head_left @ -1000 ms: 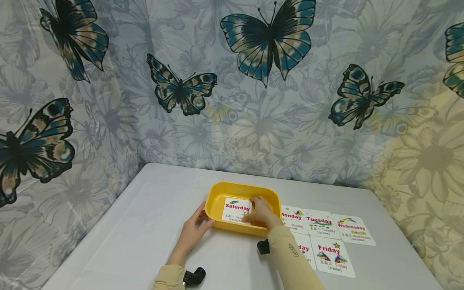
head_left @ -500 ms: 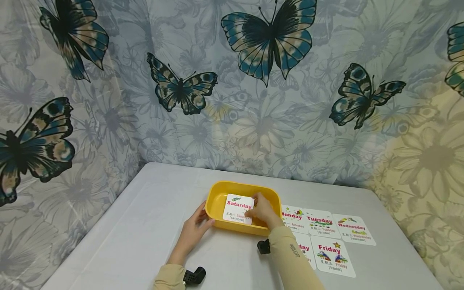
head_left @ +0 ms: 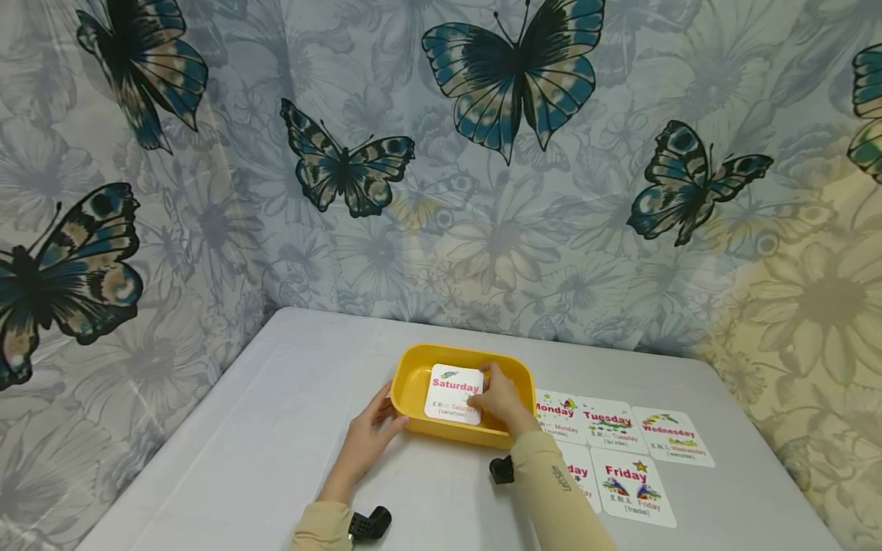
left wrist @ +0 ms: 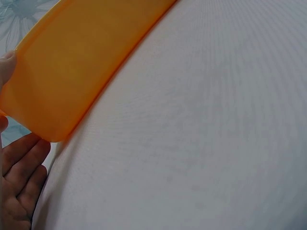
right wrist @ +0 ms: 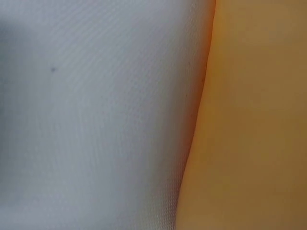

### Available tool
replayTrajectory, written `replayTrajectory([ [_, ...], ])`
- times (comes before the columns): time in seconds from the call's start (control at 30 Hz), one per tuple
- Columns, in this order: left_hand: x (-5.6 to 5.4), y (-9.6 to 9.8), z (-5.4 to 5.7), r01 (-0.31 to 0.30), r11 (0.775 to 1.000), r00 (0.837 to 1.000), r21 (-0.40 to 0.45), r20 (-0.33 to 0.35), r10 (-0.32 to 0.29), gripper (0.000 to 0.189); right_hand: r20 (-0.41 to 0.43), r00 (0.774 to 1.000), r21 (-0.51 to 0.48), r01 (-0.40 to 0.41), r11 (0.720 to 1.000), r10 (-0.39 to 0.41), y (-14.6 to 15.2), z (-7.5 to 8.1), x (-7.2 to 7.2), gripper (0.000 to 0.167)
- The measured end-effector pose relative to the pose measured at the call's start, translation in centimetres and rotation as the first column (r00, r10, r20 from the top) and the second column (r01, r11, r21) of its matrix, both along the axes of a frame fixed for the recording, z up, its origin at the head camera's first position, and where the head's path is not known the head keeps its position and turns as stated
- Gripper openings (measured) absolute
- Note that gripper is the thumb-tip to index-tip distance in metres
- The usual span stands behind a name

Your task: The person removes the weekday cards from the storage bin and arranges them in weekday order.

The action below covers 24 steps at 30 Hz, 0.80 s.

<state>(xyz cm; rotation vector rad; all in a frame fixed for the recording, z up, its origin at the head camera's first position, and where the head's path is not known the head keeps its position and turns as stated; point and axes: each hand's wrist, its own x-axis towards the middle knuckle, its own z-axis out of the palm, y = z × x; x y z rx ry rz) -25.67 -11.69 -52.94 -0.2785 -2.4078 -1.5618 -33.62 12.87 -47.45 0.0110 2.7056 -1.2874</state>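
The Saturday card (head_left: 455, 394), white with red lettering, is tilted up inside the yellow tray (head_left: 448, 435). My right hand (head_left: 501, 399) reaches over the tray's near right side and pinches the card's right edge, thumb in front and fingers partly hidden behind. At the tray's left end, my left hand (head_left: 368, 432) holds the corner, with the thumb on the near wall. In the left wrist view, that hand's fingers (left wrist: 24, 163) lie along the tray's outer corner. Only the tray's outer wall (right wrist: 254, 120) and the tabletop show in the right wrist view.
Right of the tray lie the Monday card (head_left: 556, 417), Tuesday card (head_left: 608, 428) and Wednesday card (head_left: 671, 440) in a row. Below them are the Friday card (head_left: 634, 490) and another card (head_left: 580, 474) partly covered by the right sleeve. A butterfly-patterned cloth hangs behind the white table (head_left: 262, 428).
The Saturday card has come up from lying lower in the tray to a tilted stance, lifted by my right hand. My left hand and the tray have stayed in place.
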Motion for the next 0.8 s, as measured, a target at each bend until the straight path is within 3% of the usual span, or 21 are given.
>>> replayTrajectory([
  [0.47, 0.14, -0.10, 0.26, -0.003, 1.000, 1.000, -0.011, -0.004, 0.003, 0.073, -0.076, 0.996, -0.024, 0.036, 0.999, -0.038, -0.35, 0.32, 0.21, 0.058],
  [0.8, 0.10, -0.06, 0.20, -0.003, 1.000, 1.000, -0.007, 0.001, 0.003, 0.073, -0.083, 0.996, 0.065, -0.027, 0.997, 0.033, -0.25, 0.29, 0.36, 0.057],
])
